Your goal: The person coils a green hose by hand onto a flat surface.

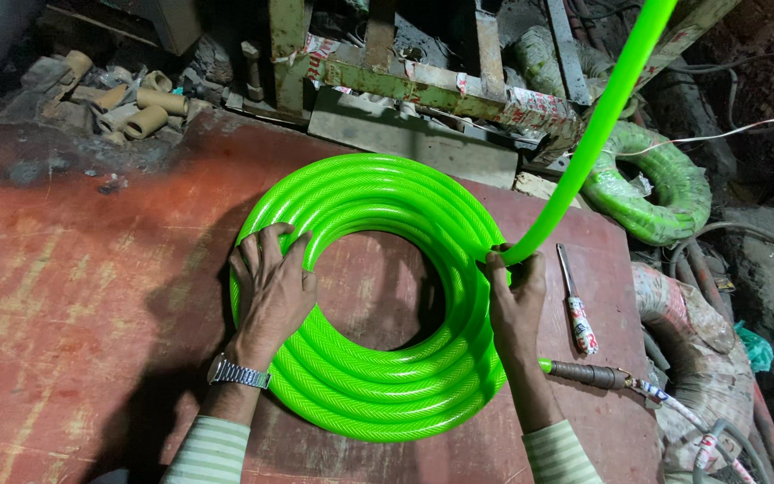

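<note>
My left hand (pixel 270 282) lies flat on the left side of the bright green hose coil (pixel 369 296), fingers spread wide over its turns, pinning it to the red worktable (pixel 91 296). My right hand (pixel 514 300) is closed on the hose where the free length (pixel 602 116) rises away past my fingertips. Risk as I judge it: if the right grip slackens, the springy outer turns under my fingers could loosen and slide toward the screwdriver (pixel 575 309) just right of my knuckles.
</note>
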